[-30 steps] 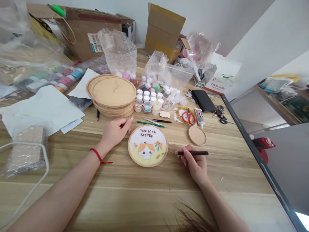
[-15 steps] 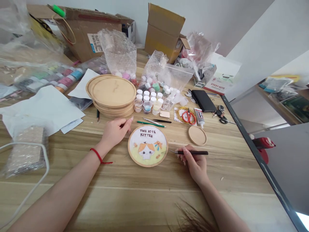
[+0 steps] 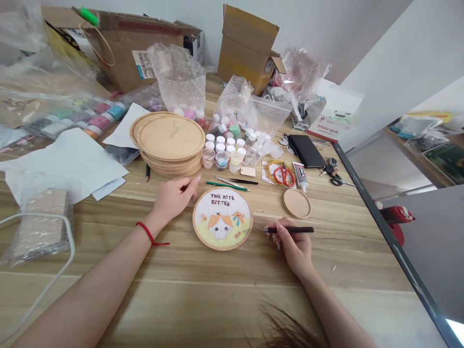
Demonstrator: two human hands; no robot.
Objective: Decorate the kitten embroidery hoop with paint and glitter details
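A round wooden plaque [image 3: 222,218] lies on the table, lettered "THE KITE KITTEN" above a cat face with orange ears. My left hand [image 3: 174,197] rests at its upper left rim, fingers curled with the tips pressed to the edge. My right hand [image 3: 293,241] is closed on a thin black-handled tool [image 3: 286,230]. The tool's metal tip points left and reaches the plaque's right rim. A red cord circles my left wrist.
Behind the plaque lie pens, a stack of round wooden trays [image 3: 169,140], small white-capped jars [image 3: 228,150], red scissors [image 3: 283,175], a glue tube [image 3: 299,176] and a small wooden disc [image 3: 296,203]. Cardboard boxes [image 3: 250,46], plastic bags and white paper [image 3: 68,159] crowd the back and left. The table edge [image 3: 380,227] runs along the right.
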